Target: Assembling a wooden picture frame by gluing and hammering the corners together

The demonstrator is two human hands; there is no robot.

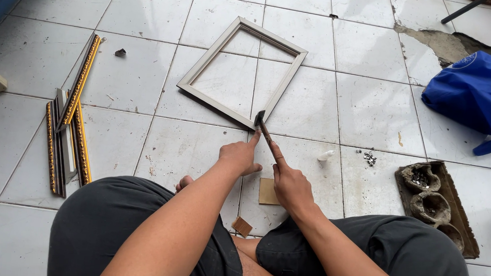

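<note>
Right hand [290,184] grips a hammer [263,128] at the frame [242,71] corner, left hand [239,154] half-open beside it, mouldings [72,119] well apart.

Blue bag [471,95], gilt moulding strips [72,116], cardboard tray [438,204]

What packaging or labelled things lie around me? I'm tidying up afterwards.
Blue bag: far right on the tiles, crumpled, with a round white emblem.
Moulded pulp tray: right of the right hand, grey-brown, cups holding small metal bits.
No signs or screens.
</note>
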